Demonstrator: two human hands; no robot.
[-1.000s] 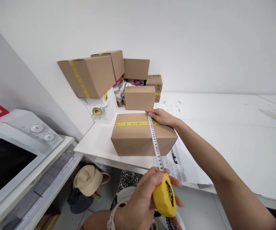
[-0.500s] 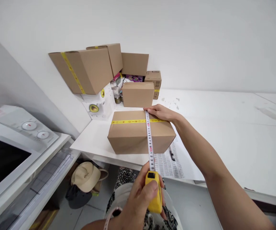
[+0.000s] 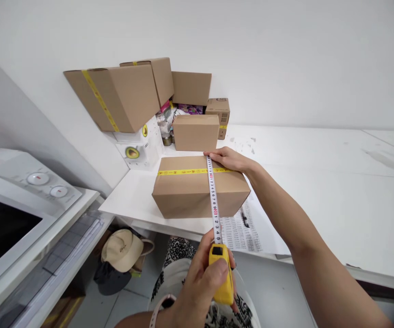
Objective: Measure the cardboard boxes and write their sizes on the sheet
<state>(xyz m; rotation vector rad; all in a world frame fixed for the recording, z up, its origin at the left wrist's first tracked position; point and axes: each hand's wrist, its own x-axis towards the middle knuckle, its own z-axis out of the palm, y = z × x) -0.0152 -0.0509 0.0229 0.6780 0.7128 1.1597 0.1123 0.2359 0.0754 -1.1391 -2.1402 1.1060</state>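
A brown cardboard box [image 3: 183,191] sealed with yellow tape lies near the front edge of the white table [image 3: 319,182]. My left hand [image 3: 200,287] is closed around a yellow tape measure case [image 3: 221,273] below the table edge. Its white blade [image 3: 212,191] runs up and across the top of the box. My right hand [image 3: 229,160] presses the blade's end down at the box's far edge, with the fingers pinched on it.
More cardboard boxes [image 3: 121,95] and a white carton with avocado pictures [image 3: 138,148] crowd the back corner. A printed sheet with a pen [image 3: 243,228] lies right of the box. A white microwave [image 3: 12,205] stands at left, a beige cap [image 3: 123,248] on the floor.
My left hand turned the yellow case from tilted rightwards to upright, and the blade swung left and straightened across the box. My right hand stayed at the far edge.
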